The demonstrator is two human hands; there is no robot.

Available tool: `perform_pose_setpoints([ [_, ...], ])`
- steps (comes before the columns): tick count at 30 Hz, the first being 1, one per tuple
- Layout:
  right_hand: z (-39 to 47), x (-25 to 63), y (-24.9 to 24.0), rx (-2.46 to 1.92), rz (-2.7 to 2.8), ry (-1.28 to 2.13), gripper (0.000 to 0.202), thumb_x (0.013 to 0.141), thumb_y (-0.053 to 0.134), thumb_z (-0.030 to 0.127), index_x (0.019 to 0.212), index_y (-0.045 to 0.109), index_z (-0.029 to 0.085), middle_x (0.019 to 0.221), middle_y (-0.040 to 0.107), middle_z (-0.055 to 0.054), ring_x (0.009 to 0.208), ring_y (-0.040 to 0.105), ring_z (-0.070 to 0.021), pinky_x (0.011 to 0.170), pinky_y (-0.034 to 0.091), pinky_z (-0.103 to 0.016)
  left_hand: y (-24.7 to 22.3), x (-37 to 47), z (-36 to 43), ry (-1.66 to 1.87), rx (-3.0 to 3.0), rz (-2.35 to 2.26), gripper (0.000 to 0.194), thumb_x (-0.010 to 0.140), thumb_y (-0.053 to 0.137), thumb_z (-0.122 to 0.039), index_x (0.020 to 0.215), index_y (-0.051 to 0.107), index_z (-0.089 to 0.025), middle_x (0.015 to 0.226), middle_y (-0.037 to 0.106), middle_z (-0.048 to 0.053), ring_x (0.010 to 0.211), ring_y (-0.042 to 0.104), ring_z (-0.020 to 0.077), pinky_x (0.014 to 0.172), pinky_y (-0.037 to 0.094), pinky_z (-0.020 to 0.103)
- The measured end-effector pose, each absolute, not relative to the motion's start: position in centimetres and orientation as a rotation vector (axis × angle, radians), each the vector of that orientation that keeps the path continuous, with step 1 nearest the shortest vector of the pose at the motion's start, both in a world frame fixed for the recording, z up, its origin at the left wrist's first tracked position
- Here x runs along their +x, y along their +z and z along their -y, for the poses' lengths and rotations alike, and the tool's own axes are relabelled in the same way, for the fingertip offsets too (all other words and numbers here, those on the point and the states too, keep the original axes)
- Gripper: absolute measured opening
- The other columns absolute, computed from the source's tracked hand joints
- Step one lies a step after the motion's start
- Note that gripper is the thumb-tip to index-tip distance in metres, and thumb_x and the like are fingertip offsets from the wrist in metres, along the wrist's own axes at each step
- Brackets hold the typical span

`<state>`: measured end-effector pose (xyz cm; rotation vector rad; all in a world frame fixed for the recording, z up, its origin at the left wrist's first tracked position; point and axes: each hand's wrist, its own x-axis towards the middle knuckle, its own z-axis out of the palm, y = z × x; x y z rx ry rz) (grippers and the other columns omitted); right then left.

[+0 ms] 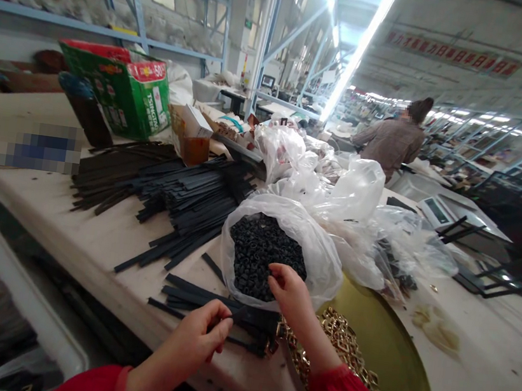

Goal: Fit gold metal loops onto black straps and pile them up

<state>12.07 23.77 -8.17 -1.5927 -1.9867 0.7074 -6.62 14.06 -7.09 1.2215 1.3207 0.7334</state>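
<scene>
My left hand [201, 335] is closed, thumb against fingers, on a dark strap [240, 313] whose end points right. My right hand [291, 292] reaches over the near rim of a white plastic bag [323, 265]. Its thumb and forefinger are close together at the small black loops [254, 246] filling the bag; whatever is between the fingertips is too small to make out. Below the bag lie several black strips [200, 293], some with gold-coloured buckles [271, 349] at their ends. Gold-coloured metal buckles [343, 338] sit on a round gold tray [405, 362], partly behind my right forearm.
Bundles of black strips [184, 192] cover the table [49, 199] left of the bag. Behind them stand a green carton [129, 98] and a small box [189, 135]. Clear plastic bags [358, 189] and a scale [437, 209] lie farther right. Someone [393, 142] works beyond.
</scene>
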Motion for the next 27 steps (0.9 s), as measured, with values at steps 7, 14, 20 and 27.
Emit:
perform_pose_setpoints([
  [7, -16.3, 10.9, -5.5, -1.146, 0.968, 1.751, 0.028, 0.065, 0.072, 0.032, 0.087, 0.063, 0.017, 0.073, 0.065, 0.000, 0.064, 0.060, -0.0121, 0.064, 0.046, -0.026, -3.9, -5.5, -13.5, 0.828, 1.443, -1.380, 0.020, 0.081, 0.045, -0.035, 0.073, 0.050, -0.018, 0.057, 0.048, -0.005, 0.051, 0.045, 0.0104, 0.049, 0.035, 0.020],
  [14, -13.6, 10.1, -4.9, -1.006, 0.529, 1.895, 0.026, 0.053, 0.080, 0.019, 0.071, 0.062, 0.016, 0.067, 0.064, 0.002, 0.060, 0.057, -0.0092, 0.063, 0.045, -0.022, -4.0, -5.0, -11.7, 0.782, 1.617, -1.490, 0.017, 0.081, 0.043, -0.029, 0.069, 0.050, -0.019, 0.061, 0.051, -0.003, 0.058, 0.048, 0.0129, 0.056, 0.034, 0.022],
  [20, -12.7, 9.6, -6.1, -0.940, 0.596, 1.873, 0.023, 0.057, 0.078, 0.021, 0.069, 0.059, 0.017, 0.065, 0.061, 0.004, 0.060, 0.054, -0.0087, 0.063, 0.043, -0.022, -4.0, -4.9, -10.9, 0.720, 1.724, -1.528, 0.017, 0.081, 0.041, -0.027, 0.070, 0.051, -0.019, 0.063, 0.053, -0.002, 0.061, 0.051, 0.0138, 0.058, 0.034, 0.022],
  [27, -11.6, 9.9, -8.2, -1.224, 0.907, 1.444, 0.023, 0.066, 0.070, 0.037, 0.067, 0.059, 0.018, 0.061, 0.059, 0.003, 0.060, 0.052, -0.0129, 0.061, 0.042, -0.025, -4.8, -4.7, -10.8, 0.591, 1.759, -1.459, 0.017, 0.081, 0.040, -0.023, 0.067, 0.049, -0.019, 0.060, 0.050, -0.003, 0.059, 0.048, 0.0124, 0.057, 0.032, 0.021],
])
